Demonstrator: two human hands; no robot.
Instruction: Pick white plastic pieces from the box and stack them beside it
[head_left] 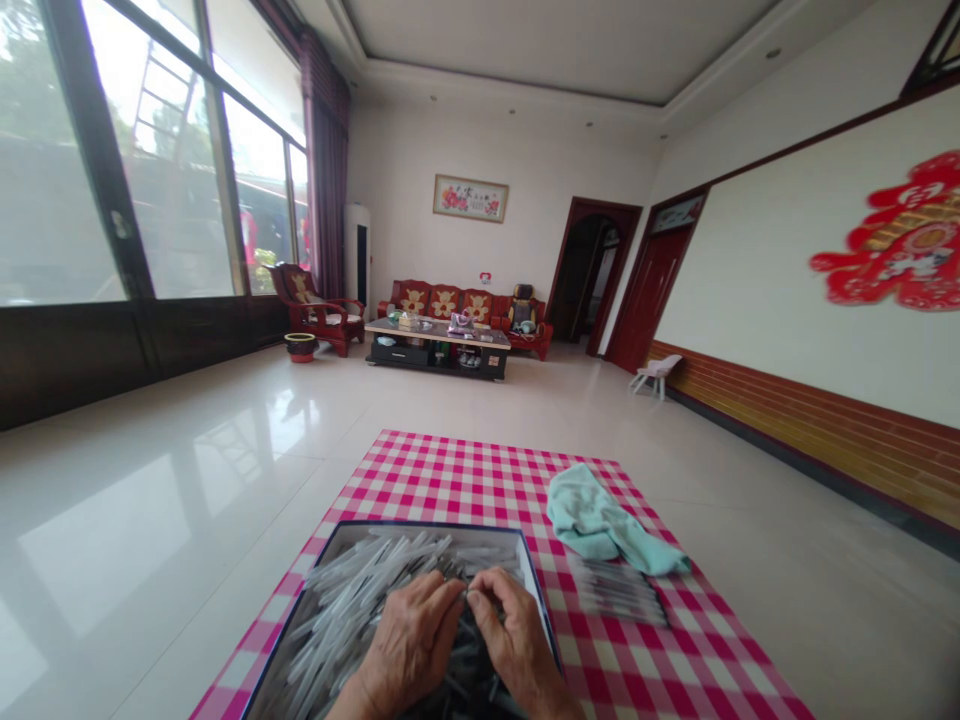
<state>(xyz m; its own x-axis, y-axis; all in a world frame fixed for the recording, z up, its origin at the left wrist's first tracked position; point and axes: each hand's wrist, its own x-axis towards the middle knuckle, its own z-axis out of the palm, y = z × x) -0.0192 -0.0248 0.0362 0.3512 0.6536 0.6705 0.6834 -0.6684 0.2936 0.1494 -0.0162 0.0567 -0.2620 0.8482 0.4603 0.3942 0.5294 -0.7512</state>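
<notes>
My left hand [414,640] and my right hand [513,632] meet above an open box [541,612] with white inner walls and a dark blue edge. Thumbs and forefingers of both are pinched together, fingertips almost touching. Whatever lies between them is too small to make out. Many translucent plastic tubes [337,610] fill the left and far parts of the box, pointing various ways. Darker small pieces [469,665] lie beneath my hands, partly hidden. Right of the box, a row of clear tubes with dark ends [619,590] lies side by side on the cloth, somewhat blurred.
A pink-and-white checked cloth [465,478] covers the table. A crumpled mint-green cloth [600,520] rests at its right side, touching the tube row. Farther off stand a coffee table [439,350], a wooden sofa [442,300], an armchair [322,315] and a small chair [657,372].
</notes>
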